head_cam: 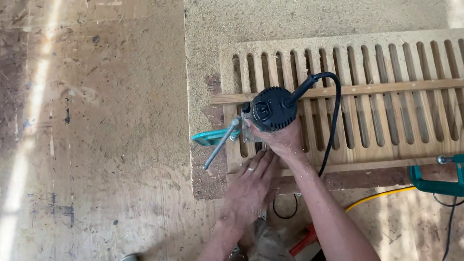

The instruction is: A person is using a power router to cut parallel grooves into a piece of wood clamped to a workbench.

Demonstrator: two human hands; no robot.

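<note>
Two bare forearms reaching down over a slotted wooden panel (394,104).
Left hand (250,186) flat, fingers spread on panel's near edge; just beyond, right hand (283,140) wrapped around black router (270,108); green clamp (447,181) far right.

Sunlit, stained plywood floor (68,139) dusted with sawdust

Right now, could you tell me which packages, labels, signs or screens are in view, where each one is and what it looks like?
Packages, signs, screens: none in view.
Label: one small round emblem, black with pale markings, on top of the black router, which the right hand grips over the slotted panel; too small to make out.
The left hand lies flat on the panel's near edge.
</note>
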